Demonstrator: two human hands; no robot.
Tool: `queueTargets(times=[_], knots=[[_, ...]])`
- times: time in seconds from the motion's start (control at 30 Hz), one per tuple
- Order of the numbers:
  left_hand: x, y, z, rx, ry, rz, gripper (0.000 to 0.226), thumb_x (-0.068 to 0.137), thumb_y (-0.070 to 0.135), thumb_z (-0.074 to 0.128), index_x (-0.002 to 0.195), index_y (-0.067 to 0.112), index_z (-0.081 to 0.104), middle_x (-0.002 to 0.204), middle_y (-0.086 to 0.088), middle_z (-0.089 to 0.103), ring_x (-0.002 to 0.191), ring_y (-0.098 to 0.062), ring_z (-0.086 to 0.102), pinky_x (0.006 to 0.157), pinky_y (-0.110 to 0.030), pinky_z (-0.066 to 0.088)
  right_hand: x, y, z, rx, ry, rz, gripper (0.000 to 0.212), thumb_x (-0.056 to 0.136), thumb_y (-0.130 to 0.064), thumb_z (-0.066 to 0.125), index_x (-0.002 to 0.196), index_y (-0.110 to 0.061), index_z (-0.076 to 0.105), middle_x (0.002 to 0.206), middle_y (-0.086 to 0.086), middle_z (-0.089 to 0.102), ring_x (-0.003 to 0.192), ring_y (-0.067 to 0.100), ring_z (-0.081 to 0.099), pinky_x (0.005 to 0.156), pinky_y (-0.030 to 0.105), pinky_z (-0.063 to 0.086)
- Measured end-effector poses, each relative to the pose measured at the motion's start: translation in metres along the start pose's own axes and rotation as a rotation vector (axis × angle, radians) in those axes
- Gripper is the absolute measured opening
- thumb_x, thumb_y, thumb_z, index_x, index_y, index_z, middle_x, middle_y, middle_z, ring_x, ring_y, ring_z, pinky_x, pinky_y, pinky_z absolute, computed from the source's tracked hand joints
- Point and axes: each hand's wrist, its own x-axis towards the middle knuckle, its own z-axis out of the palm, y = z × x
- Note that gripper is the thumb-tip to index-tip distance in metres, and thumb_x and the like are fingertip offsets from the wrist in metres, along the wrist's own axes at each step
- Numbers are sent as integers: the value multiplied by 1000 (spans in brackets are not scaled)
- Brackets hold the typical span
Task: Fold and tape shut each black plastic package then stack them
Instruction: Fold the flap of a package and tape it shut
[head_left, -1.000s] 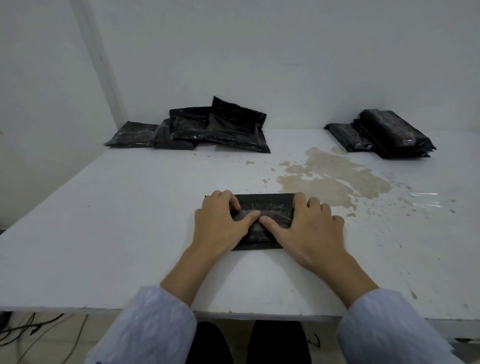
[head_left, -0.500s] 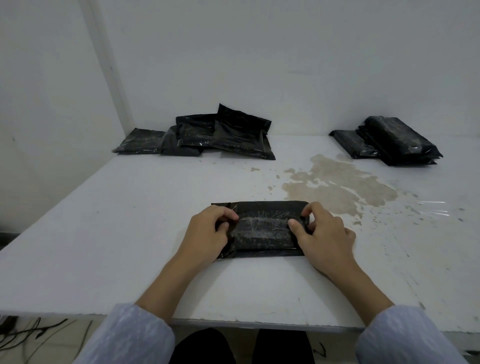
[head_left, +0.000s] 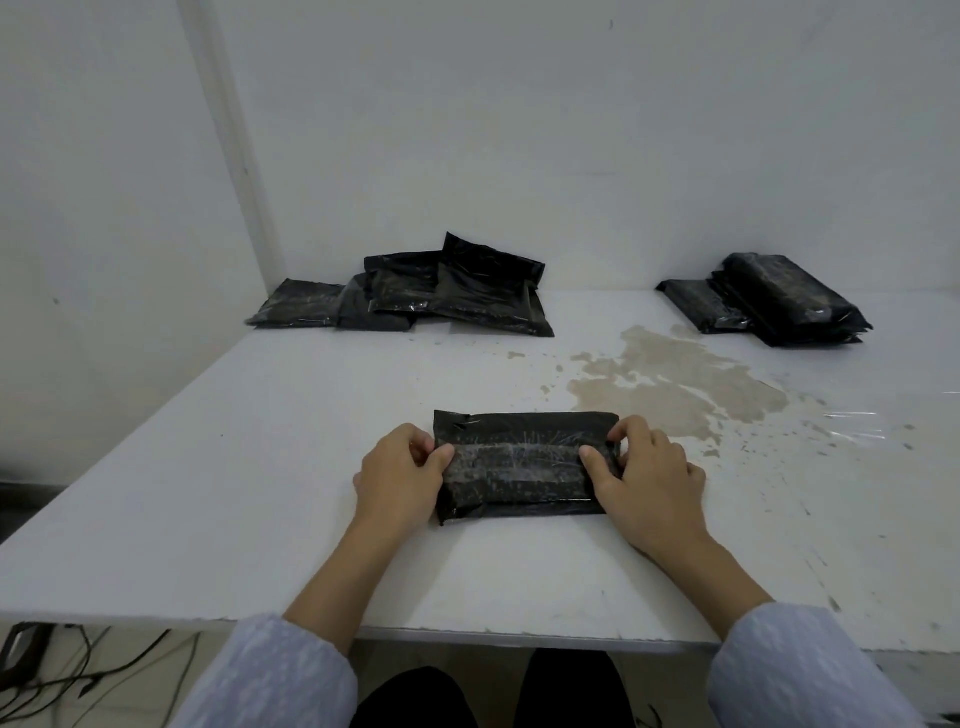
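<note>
both hands, left hand (head_left: 402, 475) and right hand (head_left: 641, 480), pinch the ends of the flat black plastic package (head_left: 519, 465); loose tape could pop open when lifted.

A folded black plastic package (head_left: 522, 462), banded lengthwise with clear tape, is laid flat near the front table edge. A loose heap of packages (head_left: 436, 293) is seen far left; a neat stack (head_left: 779, 299) far right.

no readable text, label, brand or number shows anywhere in this view.
</note>
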Motion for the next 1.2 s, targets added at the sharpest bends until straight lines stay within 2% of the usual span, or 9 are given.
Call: queueTargets(times=[0.1, 0.23, 0.37, 0.47, 0.57, 0.77, 0.93, 1.1, 1.2], knots=[[-2, 6, -4, -258, 22, -10, 15, 90, 23, 62, 81, 13, 55, 83, -8, 69, 73, -20, 60, 57, -25, 41, 0, 3, -5, 12, 26, -121, 39, 91, -44, 51, 118, -18, 43, 113, 4, 42, 111, 25, 41, 88, 36, 32], [1, 18, -12, -600, -55, -75, 7, 91, 17, 61, 94, 12, 57, 78, -2, 70, 69, -16, 65, 57, -26, 50, 2, 5, -22, 82, -377, -439, 72, 83, -71, 37, 143, -44, 8, 155, -9, 7, 143, 11, 5, 117, 40, 8], [9, 36, -18, -821, -167, -115, 12, 89, 14, 61, 101, 11, 60, 83, -6, 69, 64, -13, 65, 55, -24, 53, 8, -4, -31, 56, -433, -539, 91, 66, -88, 35, 140, -55, -5, 148, -11, 21, 135, 10, 23, 117, 48, 6], [21, 50, -22, -875, -208, -119, 15, 90, 17, 60, 103, 9, 61, 86, -7, 69, 60, -10, 65, 49, -20, 52, 4, -10, -31, 54, -399, -576, 109, 55, -88, 49, 141, -54, -9, 150, -12, 3, 135, 15, 22, 114, 42, 23], [36, 64, -25, -904, -242, -89, 16, 90, 17, 60, 102, 8, 62, 83, -8, 69, 61, -11, 66, 50, -20, 53, 0, -13, -27, 0, -309, -569, 117, 54, -86, 54, 139, -52, -20, 149, -11, -14, 138, 14, 10, 113, 36, 21], [77, 85, -23, -680, -204, 46, 11, 94, 12, 53, 93, 14, 64, 82, -1, 66, 68, -10, 61, 57, -23, 49, 26, -13, -38, -160, -139, -539, 107, 61, -82, 41, 146, -40, -10, 152, 6, 1, 136, 26, 18, 106, 42, 25], [105, 100, 18, -520, -147, 200, 16, 98, 13, 45, 98, 13, 62, 96, 0, 66, 95, -13, 62, 82, -33, 52, 86, -5, -75, -322, -92, -287, 107, 54, -88, 19, 145, -39, -10, 152, 5, 0, 135, 29, 17, 106, 47, 25], [128, 113, 100, -176, -222, 487, 17, 98, 21, 46, 104, 16, 61, 104, 4, 60, 101, -12, 54, 83, -20, 39, 165, 26, -81, -373, -58, 23, 100, 72, -80, 44, 149, -33, -1, 155, 13, 1, 138, 37, 12, 106, 55, 20], [137, 120, 152, 97, -364, 749, 28, 100, 24, 41, 120, 11, 55, 124, -2, 54, 124, -18, 43, 96, -21, 31, 208, 54, -66, -441, -64, 121, 98, 75, -77, 44, 149, -31, 1, 155, 16, 0, 139, 38, 8, 106, 56, 19]])
